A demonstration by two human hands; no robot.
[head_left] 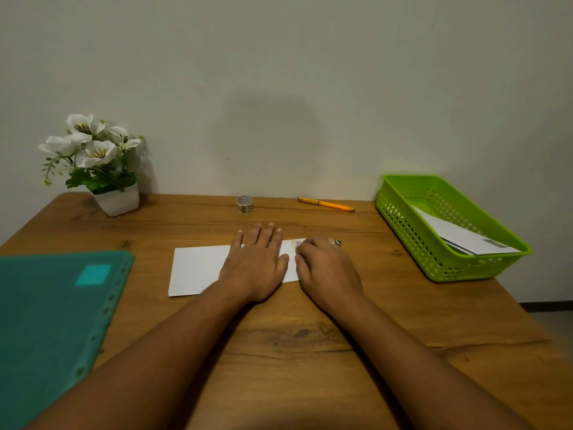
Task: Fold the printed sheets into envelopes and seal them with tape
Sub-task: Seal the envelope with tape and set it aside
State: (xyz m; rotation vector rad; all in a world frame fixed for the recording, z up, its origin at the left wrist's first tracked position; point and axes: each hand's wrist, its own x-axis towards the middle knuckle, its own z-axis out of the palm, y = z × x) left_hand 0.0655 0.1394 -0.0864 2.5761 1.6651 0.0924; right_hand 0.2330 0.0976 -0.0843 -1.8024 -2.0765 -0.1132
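Held flat at centre of table (310, 342) under open left hand (257, 265): folded sheet (198, 268), likely kept from shifting. Covered at right end by curled right hand (325, 268): tape strip (296, 243); pinching or pressing, cannot tell.

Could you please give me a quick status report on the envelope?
Left hand flat on the folded sheet. Right hand curled at its taped right end, grip unclear. Tape roll and pen lie beyond, clear of the hands.
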